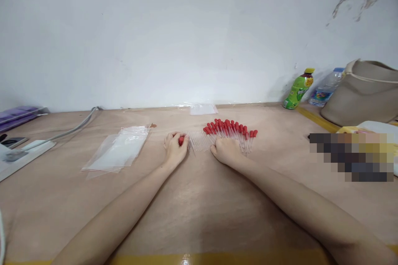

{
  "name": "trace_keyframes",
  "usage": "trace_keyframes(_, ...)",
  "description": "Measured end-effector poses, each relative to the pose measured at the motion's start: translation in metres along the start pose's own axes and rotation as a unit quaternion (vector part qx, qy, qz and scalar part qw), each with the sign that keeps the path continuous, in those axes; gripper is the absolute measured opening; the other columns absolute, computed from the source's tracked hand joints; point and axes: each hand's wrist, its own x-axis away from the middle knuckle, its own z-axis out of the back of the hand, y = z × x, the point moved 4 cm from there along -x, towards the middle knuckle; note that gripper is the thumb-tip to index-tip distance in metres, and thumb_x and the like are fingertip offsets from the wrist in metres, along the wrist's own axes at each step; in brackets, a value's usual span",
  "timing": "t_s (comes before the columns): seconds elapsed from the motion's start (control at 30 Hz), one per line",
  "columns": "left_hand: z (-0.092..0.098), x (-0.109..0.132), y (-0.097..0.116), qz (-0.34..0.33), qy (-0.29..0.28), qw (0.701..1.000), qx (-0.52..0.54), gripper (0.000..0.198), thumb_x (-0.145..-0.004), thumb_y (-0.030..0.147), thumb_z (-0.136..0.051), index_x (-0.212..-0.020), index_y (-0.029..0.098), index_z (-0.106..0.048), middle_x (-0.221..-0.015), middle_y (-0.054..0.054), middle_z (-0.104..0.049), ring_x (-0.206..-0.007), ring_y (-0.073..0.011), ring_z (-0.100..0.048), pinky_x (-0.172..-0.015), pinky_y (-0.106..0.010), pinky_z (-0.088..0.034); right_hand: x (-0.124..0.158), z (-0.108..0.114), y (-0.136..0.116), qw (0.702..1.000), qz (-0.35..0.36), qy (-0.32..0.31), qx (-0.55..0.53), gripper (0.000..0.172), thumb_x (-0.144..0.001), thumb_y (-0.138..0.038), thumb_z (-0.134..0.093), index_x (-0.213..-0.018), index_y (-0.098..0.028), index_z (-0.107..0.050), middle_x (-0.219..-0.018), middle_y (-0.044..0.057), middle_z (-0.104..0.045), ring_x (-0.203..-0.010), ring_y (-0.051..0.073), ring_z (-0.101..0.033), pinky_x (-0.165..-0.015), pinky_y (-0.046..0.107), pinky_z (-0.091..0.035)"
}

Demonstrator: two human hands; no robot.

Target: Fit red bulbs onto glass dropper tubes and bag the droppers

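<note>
A heap of clear droppers with red rubber bulbs (230, 129) lies on the brown table (199, 207) in front of me. My left hand (174, 148) is closed round a small bunch of droppers (196, 141), their red bulbs in my fist and the clear stems pointing right. My right hand (226, 150) rests on the near edge of the heap, fingers curled over the stems; what they grip is hidden.
A stack of clear plastic bags (120, 151) lies to the left, another bag (202, 109) by the wall. A green bottle (298, 89), a water bottle (326, 87) and a beige bag (362, 93) stand at the right. A grey cable (73, 128) and a phone (10, 142) are far left.
</note>
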Motion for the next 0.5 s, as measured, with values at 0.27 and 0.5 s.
trace_keyframes(0.27,0.021,-0.008,-0.018,0.045,0.037,0.998,-0.039,0.027,-0.077,0.037,-0.051,-0.092,0.018,-0.062,-0.094,-0.009,-0.053,-0.096,-0.0227,-0.048,-0.087,-0.040,-0.037,-0.005,-0.002,-0.006,0.999,-0.013,0.015,-0.039,0.029,-0.080,-0.026,-0.036,-0.082,-0.011,-0.061,-0.081,0.015,-0.064,-0.076,0.026,-0.060,-0.061,0.031,-0.040)
trace_keyframes(0.5,0.034,-0.015,-0.039,0.068,0.055,0.996,0.010,0.032,-0.081,0.042,-0.041,-0.092,0.017,-0.059,-0.092,-0.007,-0.056,-0.089,-0.0206,-0.053,-0.080,-0.035,-0.042,0.005,0.003,0.003,0.996,-0.018,0.054,-0.076,0.025,-0.084,-0.028,-0.033,-0.088,-0.012,-0.051,-0.075,0.010,-0.062,-0.069,0.021,-0.059,-0.058,0.028,-0.036)
